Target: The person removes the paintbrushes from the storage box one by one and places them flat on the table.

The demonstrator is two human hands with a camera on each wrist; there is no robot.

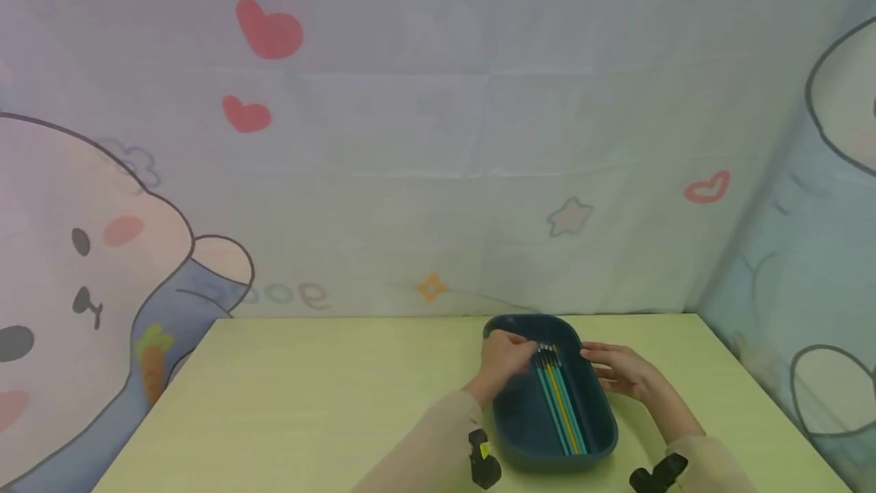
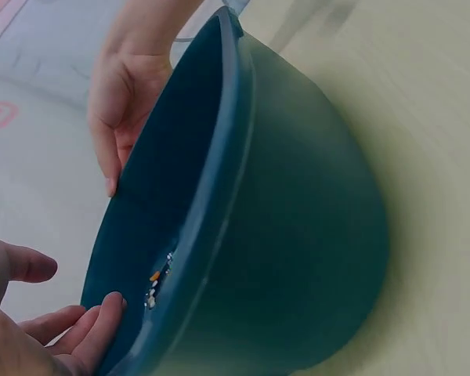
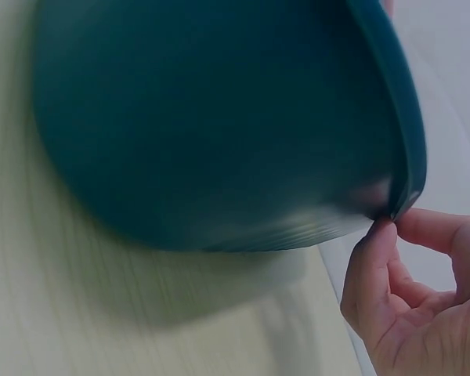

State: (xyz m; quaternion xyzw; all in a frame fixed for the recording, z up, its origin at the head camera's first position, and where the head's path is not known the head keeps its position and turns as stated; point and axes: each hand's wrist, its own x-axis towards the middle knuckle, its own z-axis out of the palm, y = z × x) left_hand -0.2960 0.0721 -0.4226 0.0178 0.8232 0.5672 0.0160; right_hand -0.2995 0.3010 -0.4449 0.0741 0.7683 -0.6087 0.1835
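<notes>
— Two black wrist mounts sit lowest in the head view, one on each beige sleeve. What's just past them?

— Dark teal oval tray, standing on the pale green table near its far right corner, close to the far edge. Inside it lies a bundle of thin pencils, teal and yellow, running lengthwise, tips toward the far end.

— And the left hand?

— It reaches over the tray's left rim. Its fingers are at the far ends of the pencils; whether they pinch them or only touch, I cannot tell. In the left wrist view the fingers lie fairly straight against the inner wall of the tray, beside the pencil tips.

— The right hand?

— Just outside the right rim, at the tray's far end. From the right wrist camera the thumb and forefinger meet at the tray's edge, touching the rim, other fingers curled loosely.

— Behind all that?

— Printed cloth backdrop with a cartoon rabbit, red hearts and a star.
</notes>
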